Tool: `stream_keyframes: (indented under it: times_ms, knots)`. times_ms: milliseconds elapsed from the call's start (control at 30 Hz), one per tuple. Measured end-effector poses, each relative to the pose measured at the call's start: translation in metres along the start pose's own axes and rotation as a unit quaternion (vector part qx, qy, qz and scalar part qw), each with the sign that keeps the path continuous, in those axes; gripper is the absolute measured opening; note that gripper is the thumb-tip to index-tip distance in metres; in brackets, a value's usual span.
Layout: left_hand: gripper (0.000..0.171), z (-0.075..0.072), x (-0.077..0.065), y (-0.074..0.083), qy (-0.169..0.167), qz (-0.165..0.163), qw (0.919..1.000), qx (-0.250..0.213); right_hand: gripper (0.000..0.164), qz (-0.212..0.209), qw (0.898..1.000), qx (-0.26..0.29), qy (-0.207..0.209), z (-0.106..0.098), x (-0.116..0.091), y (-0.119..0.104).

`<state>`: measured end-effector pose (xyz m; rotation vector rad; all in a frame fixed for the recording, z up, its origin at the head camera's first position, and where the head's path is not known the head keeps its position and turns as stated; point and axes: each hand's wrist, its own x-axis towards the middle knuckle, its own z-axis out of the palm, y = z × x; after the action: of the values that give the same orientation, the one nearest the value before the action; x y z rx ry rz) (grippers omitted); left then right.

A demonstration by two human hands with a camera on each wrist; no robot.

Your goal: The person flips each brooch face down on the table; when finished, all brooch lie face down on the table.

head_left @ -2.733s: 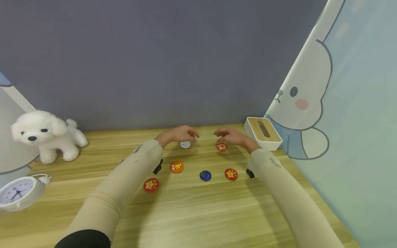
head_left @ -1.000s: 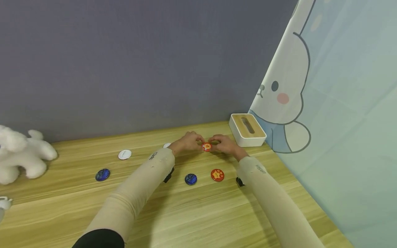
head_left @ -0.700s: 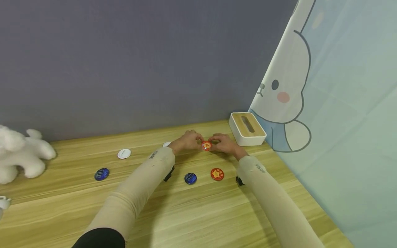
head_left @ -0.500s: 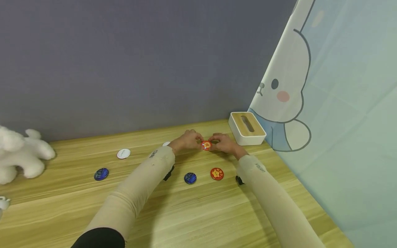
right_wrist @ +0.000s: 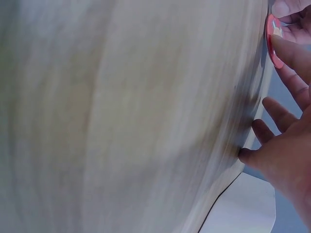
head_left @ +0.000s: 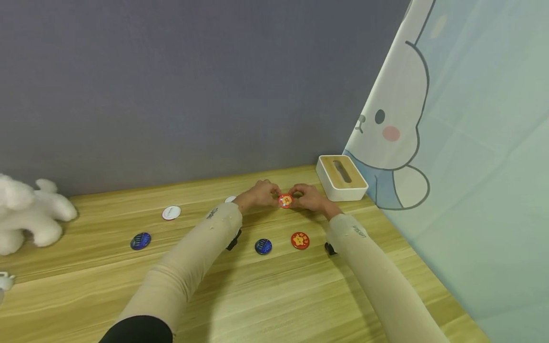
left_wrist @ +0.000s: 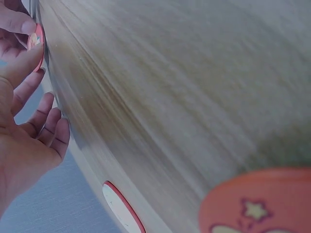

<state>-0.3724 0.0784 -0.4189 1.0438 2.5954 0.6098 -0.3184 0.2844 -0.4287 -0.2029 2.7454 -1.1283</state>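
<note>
A round red button badge [head_left: 285,201] with a yellow design is held between the two hands near the back of the table. From the left, my left hand [head_left: 260,193] pinches its edge with thumb and index finger. My right hand [head_left: 310,197] grips the opposite edge the same way. Seen from the left wrist, the badge [left_wrist: 35,39] stands tilted up close over the wood, the remaining fingers spread beside it. The right wrist view shows the badge [right_wrist: 270,36] at the upper right, partly covered by the thumb.
Blue badges [head_left: 263,246], a red star badge [head_left: 300,240] and white badges [head_left: 171,213] lie on the wooden table [head_left: 257,295]. A white tissue box [head_left: 343,178] with a wooden lid stands right of the hands. A white plush dog [head_left: 32,214] sits far left, before the grey back panel.
The head view has turned right. Both hands, earlier apart above the table, have come together and taken hold of the red badge. Over the last half second the badge has tilted slightly.
</note>
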Motion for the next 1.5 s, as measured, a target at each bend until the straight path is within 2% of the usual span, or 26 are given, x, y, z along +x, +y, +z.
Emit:
stream_keyframes:
  times_ms: [233, 433, 733, 967, 1200, 1367, 1500]
  knots:
    - [0.026, 0.0009, 0.0041, 0.0023, 0.02, 0.025, 0.9995, -0.005, 0.028, 0.006, 0.998, 0.059, -0.007, -0.0023, -0.0038, -0.0017]
    - [0.021, 0.0018, 0.0058, 0.0029, 0.026, 0.024, 0.9993, -0.008, 0.023, 0.01, 0.995, 0.099, -0.005, -0.0029, -0.0027, -0.0035]
    - [0.014, 0.0008, 0.0042, 0.0037, 0.021, 0.016, 0.998, -0.058, 0.021, 0.019, 0.991, 0.133, 0.008, -0.0034, -0.0019, -0.0039]
    - [0.009, -0.0012, 0.0069, 0.0054, 0.029, 0.036, 0.9984, -0.034, 0.018, 0.012, 0.991, 0.135, 0.012, -0.0047, -0.0033, -0.0031]
    - [0.007, -0.0012, 0.0061, 0.0024, 0.028, 0.052, 0.9975, -0.039, 0.021, 0.009, 0.992, 0.127, 0.008, -0.0038, -0.0011, 0.0004]
    - [0.008, -0.0009, 0.0027, 0.0011, 0.023, 0.051, 0.9976, -0.041, 0.024, 0.007, 0.993, 0.118, 0.0, -0.0036, 0.0007, 0.0017]
    - [0.008, -0.001, 0.0017, 0.0002, 0.02, 0.058, 0.9978, -0.024, 0.019, -0.001, 0.994, 0.109, -0.004, -0.0039, -0.0018, 0.0011]
